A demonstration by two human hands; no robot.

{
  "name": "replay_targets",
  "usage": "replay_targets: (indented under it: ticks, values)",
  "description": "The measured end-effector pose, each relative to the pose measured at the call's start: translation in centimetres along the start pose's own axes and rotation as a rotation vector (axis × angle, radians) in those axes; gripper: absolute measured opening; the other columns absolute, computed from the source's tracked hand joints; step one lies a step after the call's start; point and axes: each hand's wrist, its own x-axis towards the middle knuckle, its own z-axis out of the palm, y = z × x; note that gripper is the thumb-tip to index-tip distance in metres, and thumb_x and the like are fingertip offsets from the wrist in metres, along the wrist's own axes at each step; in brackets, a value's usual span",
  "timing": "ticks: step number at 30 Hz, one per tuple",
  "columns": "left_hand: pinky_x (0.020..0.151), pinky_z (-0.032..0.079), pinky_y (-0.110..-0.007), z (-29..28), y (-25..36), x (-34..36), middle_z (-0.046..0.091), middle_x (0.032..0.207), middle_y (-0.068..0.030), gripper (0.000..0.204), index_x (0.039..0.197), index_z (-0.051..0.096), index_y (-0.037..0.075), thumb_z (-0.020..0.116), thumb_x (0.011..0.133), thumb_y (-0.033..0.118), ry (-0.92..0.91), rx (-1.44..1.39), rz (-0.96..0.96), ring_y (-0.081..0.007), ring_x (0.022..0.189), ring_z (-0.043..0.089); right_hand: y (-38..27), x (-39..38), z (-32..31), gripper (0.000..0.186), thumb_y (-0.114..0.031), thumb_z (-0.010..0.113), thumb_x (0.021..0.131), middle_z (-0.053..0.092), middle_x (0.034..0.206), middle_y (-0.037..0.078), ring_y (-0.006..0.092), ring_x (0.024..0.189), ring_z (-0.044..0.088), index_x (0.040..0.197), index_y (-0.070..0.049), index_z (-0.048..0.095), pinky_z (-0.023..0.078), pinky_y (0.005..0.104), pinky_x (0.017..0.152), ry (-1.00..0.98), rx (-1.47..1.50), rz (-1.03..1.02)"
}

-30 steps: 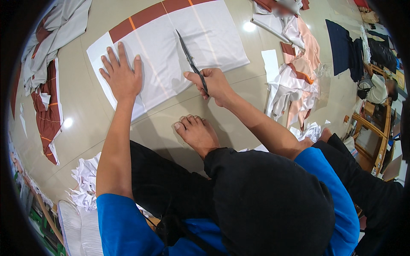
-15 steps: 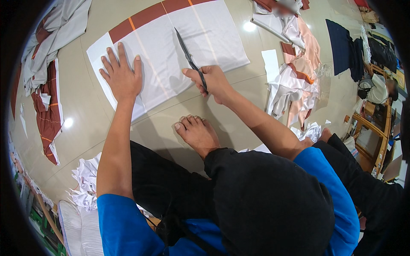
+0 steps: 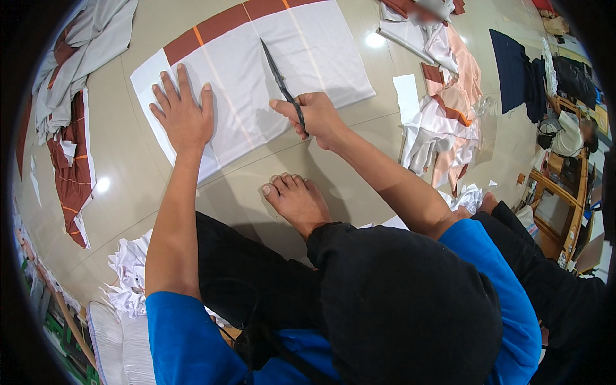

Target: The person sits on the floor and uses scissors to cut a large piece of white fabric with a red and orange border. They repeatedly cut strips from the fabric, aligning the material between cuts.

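Observation:
A piece of white fabric (image 3: 237,83) with a brown band and thin orange stripes along its far edge lies spread on the tiled floor. My left hand (image 3: 183,115) rests flat on its left part, fingers spread. In my right hand (image 3: 316,119) is a pair of black scissors (image 3: 280,80), gripped by the handles. The blades look closed and point away from me, above the middle of the fabric. Whether the tips touch the cloth I cannot tell.
Crumpled white, peach and brown cloth (image 3: 449,109) lies to the right, with dark cloth (image 3: 513,74) beyond. Grey fabric (image 3: 96,38) and a brown piece (image 3: 74,173) lie to the left. My bare foot (image 3: 295,202) is just below the fabric. White scraps (image 3: 131,273) lie beside my left arm.
My right hand and the scissors have shifted slightly to the left and a little farther away. My left hand and the fabric stay in place.

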Motion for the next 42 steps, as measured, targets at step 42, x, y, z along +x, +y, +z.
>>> replay_targets:
  ticks: [42]
  values:
    - [0.136, 0.013, -0.07, -0.3, 0.2, 0.0, 0.024, 0.186, -0.0217, 0.08, 0.181, 0.031, 0.022, 0.047, 0.114, 0.062, -0.002, -0.018, -0.003, -0.0516, 0.171, 0.018, -3.4, 2.8, 0.3, 0.054, -0.047, 0.097, 0.084, 0.06, 0.066, 0.005, 0.0128, 0.052, 0.054, 0.077, -0.003, 0.066, 0.042, 0.0304, 0.045, -0.034, 0.035, -0.016]
